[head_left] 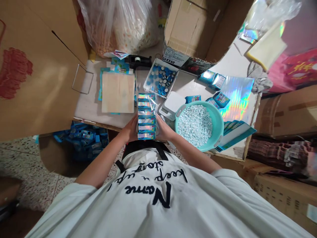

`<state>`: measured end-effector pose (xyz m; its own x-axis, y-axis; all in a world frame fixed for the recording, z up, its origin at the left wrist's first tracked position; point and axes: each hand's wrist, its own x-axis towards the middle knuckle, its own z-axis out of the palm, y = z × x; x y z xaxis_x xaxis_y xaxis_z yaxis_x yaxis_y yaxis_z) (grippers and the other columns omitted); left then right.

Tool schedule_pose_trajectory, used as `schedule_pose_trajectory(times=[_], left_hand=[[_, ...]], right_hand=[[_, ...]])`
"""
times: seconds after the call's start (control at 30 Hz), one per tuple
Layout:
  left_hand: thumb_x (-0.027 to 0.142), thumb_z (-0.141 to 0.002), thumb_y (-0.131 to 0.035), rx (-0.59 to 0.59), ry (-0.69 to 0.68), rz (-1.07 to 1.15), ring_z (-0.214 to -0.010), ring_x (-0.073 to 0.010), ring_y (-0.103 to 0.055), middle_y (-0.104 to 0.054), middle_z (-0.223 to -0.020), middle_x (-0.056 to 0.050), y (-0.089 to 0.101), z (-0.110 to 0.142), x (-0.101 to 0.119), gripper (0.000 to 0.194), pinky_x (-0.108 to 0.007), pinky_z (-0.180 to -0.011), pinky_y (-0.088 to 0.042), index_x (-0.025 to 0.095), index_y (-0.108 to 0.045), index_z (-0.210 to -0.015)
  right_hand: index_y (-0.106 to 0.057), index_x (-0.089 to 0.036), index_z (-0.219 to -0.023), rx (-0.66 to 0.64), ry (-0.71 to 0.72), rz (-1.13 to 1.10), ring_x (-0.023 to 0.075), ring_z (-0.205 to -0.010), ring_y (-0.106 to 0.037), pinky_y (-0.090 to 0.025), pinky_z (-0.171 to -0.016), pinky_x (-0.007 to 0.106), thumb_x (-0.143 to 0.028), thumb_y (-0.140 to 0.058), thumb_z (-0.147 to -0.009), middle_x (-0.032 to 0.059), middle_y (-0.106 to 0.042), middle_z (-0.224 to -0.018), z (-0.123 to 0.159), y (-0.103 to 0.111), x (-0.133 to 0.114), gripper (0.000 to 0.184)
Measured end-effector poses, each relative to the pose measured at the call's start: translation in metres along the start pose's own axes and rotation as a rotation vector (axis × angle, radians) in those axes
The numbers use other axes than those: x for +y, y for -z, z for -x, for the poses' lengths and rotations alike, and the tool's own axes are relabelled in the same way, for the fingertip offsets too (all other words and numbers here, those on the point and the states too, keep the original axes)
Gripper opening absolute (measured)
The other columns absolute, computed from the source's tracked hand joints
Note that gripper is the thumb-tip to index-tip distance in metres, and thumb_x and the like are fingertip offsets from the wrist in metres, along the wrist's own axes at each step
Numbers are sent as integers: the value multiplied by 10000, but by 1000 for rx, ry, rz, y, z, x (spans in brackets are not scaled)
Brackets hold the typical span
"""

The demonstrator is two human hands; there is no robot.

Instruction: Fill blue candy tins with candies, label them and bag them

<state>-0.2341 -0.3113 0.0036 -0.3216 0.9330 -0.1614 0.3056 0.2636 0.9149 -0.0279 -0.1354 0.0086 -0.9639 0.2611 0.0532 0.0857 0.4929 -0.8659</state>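
A row of several small blue boxes (146, 120) with shiny fronts lies at the table's near edge, close to my body. Clear plastic seems to cover them and stretch beyond their far end; its exact form is hard to make out. My left hand (132, 128) grips the row from its left side. Pressing on the opposite side is my right hand (163, 129). Most fingertips are hidden by the boxes. Just past them stands a white tray (148, 86) of blue-and-white round pieces (162, 77). A flat white device (174, 102), like a small scale, sits beyond my right hand.
Right of me, a turquoise basin (220, 127) holds small white pellets (194, 124). Blue boxes (221, 99) and a holographic sheet (237, 94) lie behind it. A beige board (118, 92) is at left. Large cartons (39, 66) (193, 26) flank the table; an open box (56, 155) sits below.
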Motion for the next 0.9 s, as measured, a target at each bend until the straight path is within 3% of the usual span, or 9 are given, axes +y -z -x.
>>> schedule_pose_trajectory(times=[0.1, 0.23, 0.33, 0.43, 0.53, 0.63, 0.67, 0.77, 0.9], left_hand=[[389, -576, -917, -63, -104, -85, -1468, -380, -450, -461, -1580, -141, 0, 2, 10, 1128, -545, -1189, -445, 268, -382, -1562], [356, -663, -846, -18, 7, -182, -1239, -365, -652, -637, -1375, -151, -2, 18, 18, 915, -477, -1016, -571, 213, -456, -1478], [359, -735, -794, 31, 68, -224, -1113, -360, -709, -713, -1213, -129, 0, 31, 19, 742, -459, -920, -598, 190, -520, -1402], [368, -739, -795, 65, 57, -246, -1145, -377, -693, -691, -1265, -159, 3, 34, 17, 799, -511, -950, -584, 181, -469, -1443], [375, -678, -843, 86, -9, -247, -1367, -399, -550, -535, -1487, -220, 4, 25, 15, 1071, -565, -1102, -497, 173, -287, -1571], [367, -683, -839, 42, -61, -229, -1485, -373, -425, -415, -1605, -188, 2, 14, 15, 1096, -515, -1180, -441, 208, -264, -1602], [363, -707, -822, 25, -49, -224, -1461, -363, -463, -438, -1599, -165, 1, 13, 15, 1039, -491, -1155, -470, 226, -299, -1595], [366, -809, -745, 28, 32, -232, -1301, -352, -620, -578, -1492, -125, 0, 15, 14, 830, -457, -1043, -545, 250, -400, -1556], [424, -898, -677, 108, 79, -353, -1224, -341, -665, -675, -1352, -138, 3, 24, 10, 633, -431, -1033, -530, 222, -498, -1471]], right_hand=[[-180, -220, -1654, 62, -32, -24, 348, -1564, -283, -357, -1249, 505, -447, -883, -700, 156, -242, -1705, 8, -5, -4, 1206], [-366, -230, -1594, 192, -133, 5, 299, -1463, -479, -447, -1197, 453, -326, -807, -791, 124, -452, -1609, 28, -25, -20, 921], [-481, -246, -1522, 237, -260, 48, 293, -1340, -607, -519, -1125, 447, -259, -735, -838, 112, -604, -1475, 37, -38, -31, 730], [-483, -256, -1510, 230, -329, 67, 297, -1221, -680, -566, -1054, 469, -219, -723, -821, 114, -676, -1359, 34, -42, -32, 730], [-306, -167, -1606, 231, -280, 78, 352, -1397, -536, -504, -1127, 514, -253, -814, -737, 216, -504, -1528, 23, -40, -27, 1010], [-187, -109, -1635, 193, -172, 89, 379, -1555, -289, -402, -1213, 527, -357, -868, -701, 267, -231, -1675, 11, -39, -21, 1182], [-191, -122, -1634, 183, -153, 93, 364, -1549, -310, -417, -1204, 513, -377, -848, -731, 254, -247, -1676, 9, -41, -19, 1145], [-341, -180, -1582, 229, -195, 156, 310, -1372, -569, -538, -1080, 460, -368, -702, -884, 193, -531, -1528, 8, -47, -15, 808], [-651, -216, -1285, 263, -233, 236, 266, -1019, -740, -600, -901, 381, -375, -600, -966, 128, -770, -1146, 14, -47, -11, 360]])
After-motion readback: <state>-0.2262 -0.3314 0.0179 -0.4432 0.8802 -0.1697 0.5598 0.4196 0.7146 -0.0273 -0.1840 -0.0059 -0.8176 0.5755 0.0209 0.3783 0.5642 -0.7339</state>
